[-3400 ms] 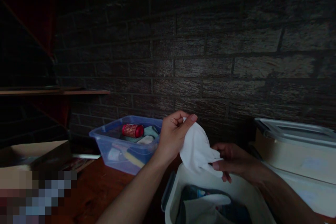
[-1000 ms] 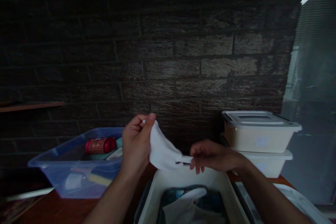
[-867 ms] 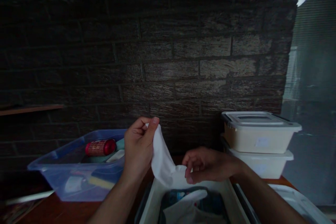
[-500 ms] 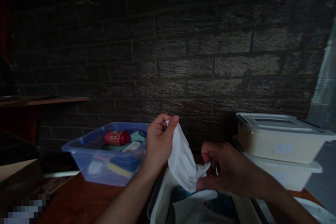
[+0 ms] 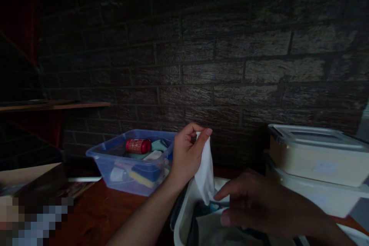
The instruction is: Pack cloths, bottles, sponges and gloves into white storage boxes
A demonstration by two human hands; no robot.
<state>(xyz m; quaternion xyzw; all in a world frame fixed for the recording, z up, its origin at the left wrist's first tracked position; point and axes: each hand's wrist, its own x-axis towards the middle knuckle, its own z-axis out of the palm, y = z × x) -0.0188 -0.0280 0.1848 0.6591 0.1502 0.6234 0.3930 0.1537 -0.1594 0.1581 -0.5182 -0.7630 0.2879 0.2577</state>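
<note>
Over a bin (image 5: pixel 181 223), the left hand (image 5: pixel 188 153) dangles a likely glove (image 5: pixel 205 173).

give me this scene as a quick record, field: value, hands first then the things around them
left hand: pinches the white cloth near its top
right hand: thumb and forefinger apart, by the cloth's lower end; contact unclear
cloth: hangs down from the left hand
below: open white bin with pale fabric inside
left side: blue translucent tub holding a red container
right side: two stacked boxes
behind: dark brick wall
</note>
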